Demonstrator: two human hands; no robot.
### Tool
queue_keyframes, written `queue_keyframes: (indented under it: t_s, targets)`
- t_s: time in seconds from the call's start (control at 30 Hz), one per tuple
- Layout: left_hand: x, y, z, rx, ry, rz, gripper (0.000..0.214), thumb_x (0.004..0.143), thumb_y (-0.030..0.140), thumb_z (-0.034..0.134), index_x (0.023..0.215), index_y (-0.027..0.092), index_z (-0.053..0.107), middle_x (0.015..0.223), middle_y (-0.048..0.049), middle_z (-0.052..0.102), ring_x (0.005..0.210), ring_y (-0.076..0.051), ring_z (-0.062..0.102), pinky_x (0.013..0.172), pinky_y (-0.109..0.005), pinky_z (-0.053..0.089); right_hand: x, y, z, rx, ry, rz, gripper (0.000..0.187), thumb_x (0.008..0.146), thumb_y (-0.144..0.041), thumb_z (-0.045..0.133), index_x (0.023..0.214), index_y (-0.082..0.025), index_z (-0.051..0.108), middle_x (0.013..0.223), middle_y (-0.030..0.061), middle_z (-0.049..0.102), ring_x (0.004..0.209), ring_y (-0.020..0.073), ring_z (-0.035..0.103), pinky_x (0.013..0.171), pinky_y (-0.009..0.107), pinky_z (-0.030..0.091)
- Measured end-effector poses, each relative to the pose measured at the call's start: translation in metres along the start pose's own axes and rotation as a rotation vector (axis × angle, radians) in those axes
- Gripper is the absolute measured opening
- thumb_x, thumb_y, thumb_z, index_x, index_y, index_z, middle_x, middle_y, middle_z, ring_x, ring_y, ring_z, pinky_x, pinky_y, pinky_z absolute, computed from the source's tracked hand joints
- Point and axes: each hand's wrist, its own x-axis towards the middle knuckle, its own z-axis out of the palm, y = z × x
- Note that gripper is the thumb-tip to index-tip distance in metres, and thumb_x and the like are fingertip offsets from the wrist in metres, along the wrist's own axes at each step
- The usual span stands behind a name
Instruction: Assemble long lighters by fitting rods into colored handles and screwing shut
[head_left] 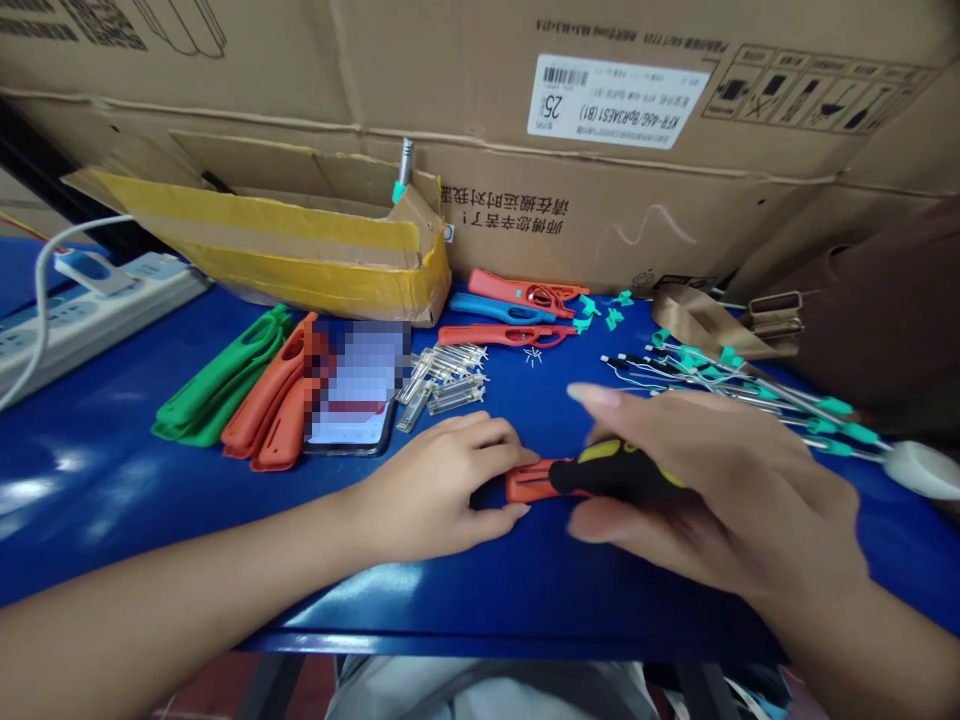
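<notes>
My left hand rests on the blue table with fingers and thumb closed around the near end of an orange-red lighter casing. My right hand is around a black and yellow screwdriver, its thumb and forefinger spread apart and slightly blurred. The screwdriver's front end lies over the casing; its tip is hard to make out. Beyond my left hand lie several clear plastic fuel tanks. Small white pins are scattered behind the casing. Metal lighter tubes with green parts and wires lie beyond my right hand.
Green casings and orange casings lie left of a phone. Red and blue lighter bodies lie at the back, before a large cardboard box. A yellow-taped carton and power strip stand left.
</notes>
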Motion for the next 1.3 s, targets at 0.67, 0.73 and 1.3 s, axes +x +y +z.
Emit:
queue_keyframes:
  t_s: [0.67, 0.73, 1.3]
  targets:
    - [0.0, 0.001, 0.0, 0.019, -0.006, -0.003, 0.029, 0.091, 0.021, 0.067, 0.12, 0.019, 0.066, 0.113, -0.006, 0.067, 0.106, -0.023, 0.063, 0.095, -0.038, 0.05, 0.003, 0.009, 0.009, 0.117, -0.003, -0.035, 0.037, 0.097, -0.024, 0.065, 0.132, -0.019, 0.056, 0.1, 0.0059, 0.078, 0.086, 0.0195, 0.074, 0.076, 0.029, 0.062]
    - [0.0, 0.001, 0.0, 0.02, -0.011, -0.009, 0.028, 0.09, 0.022, 0.069, 0.118, 0.02, 0.067, 0.112, -0.0055, 0.066, 0.106, -0.023, 0.062, 0.097, -0.038, 0.05, 0.002, 0.01, 0.01, 0.205, -0.028, -0.008, 0.043, 0.101, -0.023, 0.054, 0.143, -0.018, 0.049, 0.117, 0.0101, 0.075, 0.104, 0.0225, 0.073, 0.087, 0.034, 0.062]
    - [0.001, 0.001, 0.0, 0.018, -0.001, -0.006, 0.022, 0.089, 0.021, 0.07, 0.111, 0.022, 0.068, 0.109, -0.0038, 0.066, 0.103, -0.022, 0.063, 0.094, -0.036, 0.05, 0.005, 0.008, 0.006, 0.171, -0.023, 0.072, 0.032, 0.097, -0.026, 0.067, 0.128, -0.021, 0.062, 0.096, 0.004, 0.078, 0.083, 0.0189, 0.076, 0.074, 0.027, 0.063]
